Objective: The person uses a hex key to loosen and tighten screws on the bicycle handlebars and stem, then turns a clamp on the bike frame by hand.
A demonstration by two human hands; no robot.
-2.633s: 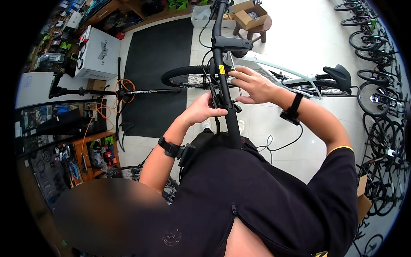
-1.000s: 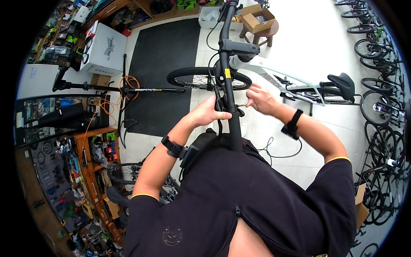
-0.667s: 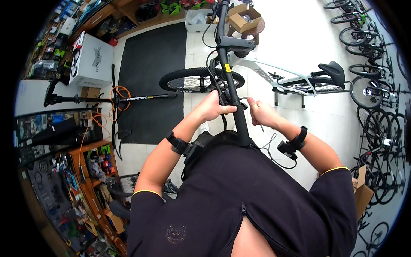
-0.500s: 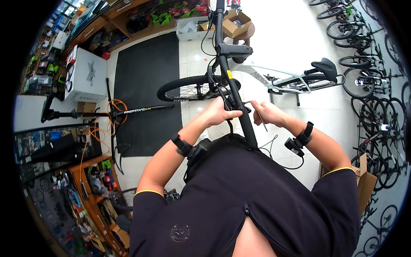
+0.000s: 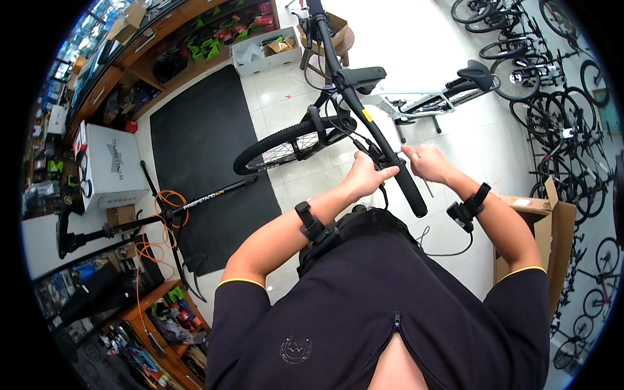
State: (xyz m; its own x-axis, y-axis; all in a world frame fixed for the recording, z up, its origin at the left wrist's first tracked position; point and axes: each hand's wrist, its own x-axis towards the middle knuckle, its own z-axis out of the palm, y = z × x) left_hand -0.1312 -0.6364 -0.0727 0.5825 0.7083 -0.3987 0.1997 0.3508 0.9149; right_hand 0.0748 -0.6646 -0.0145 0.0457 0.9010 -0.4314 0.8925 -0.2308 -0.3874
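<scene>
A black bicycle handlebar (image 5: 354, 104) runs from the far middle toward me, ending in a black rubber grip (image 5: 411, 195). My left hand (image 5: 368, 177) is closed around the brake lever (image 5: 384, 195) beside the grip, its thumb laid on the bar. Part of its fingers is hidden behind the lever and bar. To the right of the bar, my right hand (image 5: 428, 162) is closed on a thin metal hex key (image 5: 429, 189), whose long end sticks out below the fingers. The key's short end points at the brake lever clamp; whether it sits in the bolt I cannot tell.
The front wheel (image 5: 273, 149) stands over a black mat (image 5: 201, 143). A white bicycle (image 5: 422, 102) is behind the bar. On the left lies a repair stand (image 5: 214, 197) with an orange cord (image 5: 170, 203). Rows of bicycles (image 5: 552, 104) line the right, near a cardboard box (image 5: 564, 240).
My view has turned, so the handlebar slants more and its grip end shows farther right. Both hands have shifted right and slightly down in the picture, staying at the brake lever.
</scene>
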